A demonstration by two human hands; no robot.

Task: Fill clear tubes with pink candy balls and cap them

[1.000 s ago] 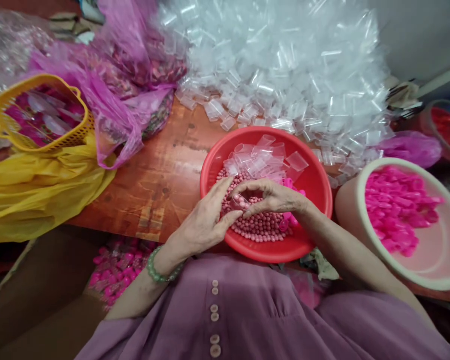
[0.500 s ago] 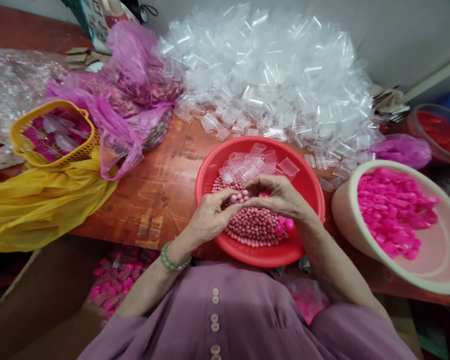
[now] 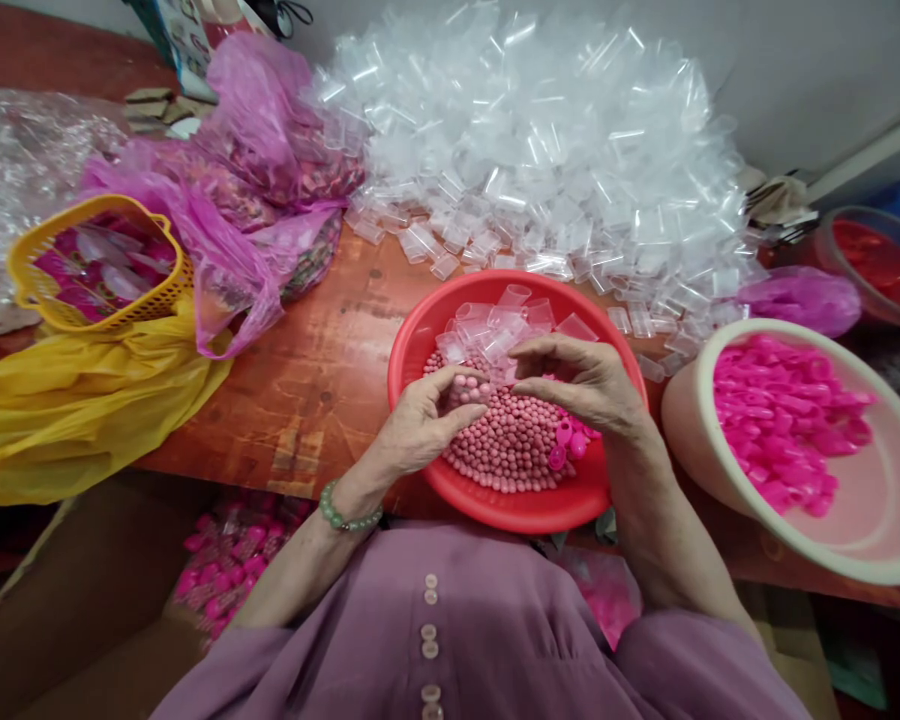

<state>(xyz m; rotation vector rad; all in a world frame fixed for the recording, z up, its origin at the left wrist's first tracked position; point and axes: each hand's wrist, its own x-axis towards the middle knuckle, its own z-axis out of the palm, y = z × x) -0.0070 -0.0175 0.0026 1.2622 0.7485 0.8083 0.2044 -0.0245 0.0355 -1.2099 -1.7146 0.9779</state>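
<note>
A red bowl (image 3: 420, 345) on the wooden table holds a heap of small pink balls (image 3: 506, 450), several clear plastic tubes (image 3: 495, 325) and a few pink caps (image 3: 566, 440). My left hand (image 3: 420, 430) is over the bowl's left side and pinches a small clear tube filled with pink balls (image 3: 469, 386). My right hand (image 3: 581, 385) hovers just right of it, fingers curled with the fingertips close together, apart from the tube. Whether it holds anything small I cannot tell.
A big pile of clear tubes (image 3: 540, 150) lies behind the bowl. A cream basin of pink caps (image 3: 787, 425) stands at the right. Pink bags (image 3: 255, 180), a yellow basket (image 3: 94, 260) and a yellow bag (image 3: 75, 400) are left. Filled pink tubes (image 3: 229, 560) lie below the table edge.
My hands have separated: the right hand moved off to the right, while the left keeps the filled tube. The camera view tilted up slightly a second ago.
</note>
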